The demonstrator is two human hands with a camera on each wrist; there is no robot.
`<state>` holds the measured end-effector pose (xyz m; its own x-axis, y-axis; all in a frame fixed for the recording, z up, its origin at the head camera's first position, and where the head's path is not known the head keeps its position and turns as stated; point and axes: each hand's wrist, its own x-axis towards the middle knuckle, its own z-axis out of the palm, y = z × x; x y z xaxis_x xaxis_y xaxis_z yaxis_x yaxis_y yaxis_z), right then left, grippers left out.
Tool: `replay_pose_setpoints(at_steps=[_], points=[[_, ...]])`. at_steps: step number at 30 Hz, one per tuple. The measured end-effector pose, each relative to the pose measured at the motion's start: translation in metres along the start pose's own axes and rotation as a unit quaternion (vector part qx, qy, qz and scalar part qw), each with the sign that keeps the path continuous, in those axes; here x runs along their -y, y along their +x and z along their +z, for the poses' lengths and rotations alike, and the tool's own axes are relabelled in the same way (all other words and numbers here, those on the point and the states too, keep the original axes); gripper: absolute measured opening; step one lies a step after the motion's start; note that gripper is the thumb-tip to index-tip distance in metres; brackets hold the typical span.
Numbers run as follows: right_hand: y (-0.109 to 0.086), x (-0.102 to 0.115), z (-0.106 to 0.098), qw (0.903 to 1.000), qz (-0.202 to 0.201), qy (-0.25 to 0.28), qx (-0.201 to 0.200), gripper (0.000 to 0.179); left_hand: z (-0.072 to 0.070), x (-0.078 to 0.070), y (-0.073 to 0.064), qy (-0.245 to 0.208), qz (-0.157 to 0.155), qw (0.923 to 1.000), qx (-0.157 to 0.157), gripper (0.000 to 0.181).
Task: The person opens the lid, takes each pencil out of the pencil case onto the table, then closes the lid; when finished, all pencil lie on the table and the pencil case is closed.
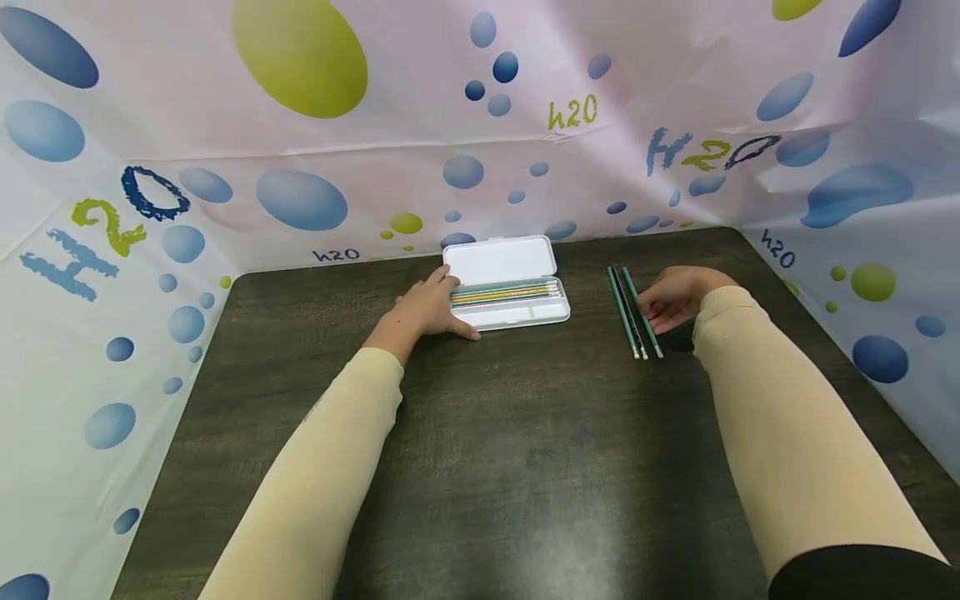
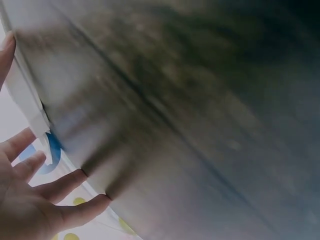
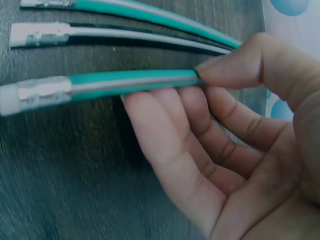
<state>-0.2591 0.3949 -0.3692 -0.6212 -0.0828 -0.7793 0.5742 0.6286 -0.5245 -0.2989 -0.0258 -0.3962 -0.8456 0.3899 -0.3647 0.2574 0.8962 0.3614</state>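
Observation:
A white pencil case (image 1: 543,313) lies with its lid (image 1: 498,260) hinged back, and several pencils (image 1: 517,292) in mixed colours fill its rear compartment. My left hand (image 1: 426,307) is at the case's left end, fingers spread and thumb along the front corner. To the right, my right hand (image 1: 671,296) pinches a green pencil (image 3: 130,82) between thumb and fingers, its white eraser end pointing toward me. Beside it lie a black pencil (image 3: 135,41) with a pale stripe and another green pencil (image 1: 619,310), roughly parallel on the table.
The dark wood-grain table (image 1: 510,467) ends at the back against a white sheet (image 1: 420,125) printed with blue and green bubbles. The same sheet rises at both sides. The case sits close to the table's back edge.

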Motion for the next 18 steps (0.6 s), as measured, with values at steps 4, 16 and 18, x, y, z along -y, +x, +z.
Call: replay_pose_setpoints(at_steps=[4, 16, 18], points=[[0.004, 0.001, 0.002, 1.0, 0.001, -0.003, -0.009, 0.012, -0.003, -0.001, 0.0, -0.001, -0.001, 1.0, 0.006, 0.112], [-0.008, 0.012, 0.011, 0.9998, 0.003, -0.007, -0.018, 0.02, -0.005, 0.0, -0.002, 0.0, 0.006, 0.9999, 0.013, 0.111], [-0.009, 0.013, 0.011, 0.9997, 0.003, -0.009, -0.021, 0.019, -0.005, -0.001, -0.001, -0.001, 0.009, 0.9999, 0.014, 0.11]])
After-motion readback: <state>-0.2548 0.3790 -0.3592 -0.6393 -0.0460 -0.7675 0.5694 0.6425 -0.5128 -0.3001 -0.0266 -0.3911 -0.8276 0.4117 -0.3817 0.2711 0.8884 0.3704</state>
